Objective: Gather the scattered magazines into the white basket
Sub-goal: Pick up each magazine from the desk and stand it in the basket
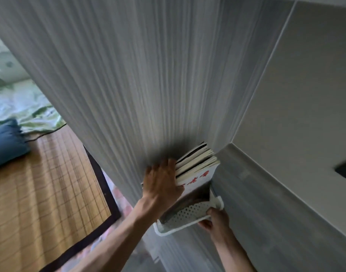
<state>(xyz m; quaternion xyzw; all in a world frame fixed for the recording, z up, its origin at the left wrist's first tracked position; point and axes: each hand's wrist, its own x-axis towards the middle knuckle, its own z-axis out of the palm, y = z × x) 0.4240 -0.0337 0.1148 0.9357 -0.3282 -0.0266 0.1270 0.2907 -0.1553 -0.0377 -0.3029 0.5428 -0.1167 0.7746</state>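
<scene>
A white perforated basket stands on the floor against a striped grey wall, in the corner. A stack of magazines stands upright in it, the front cover white with red characters. My left hand lies with straight fingers flat against the left side of the stack. My right hand grips the basket's near right rim. The lower part of the magazines is hidden by the basket wall and my left hand.
The striped grey wall fills the middle of the view. A bed with a bamboo mat, a blue pillow and green bedding lies to the left. Grey floor and a pale wall are at the right.
</scene>
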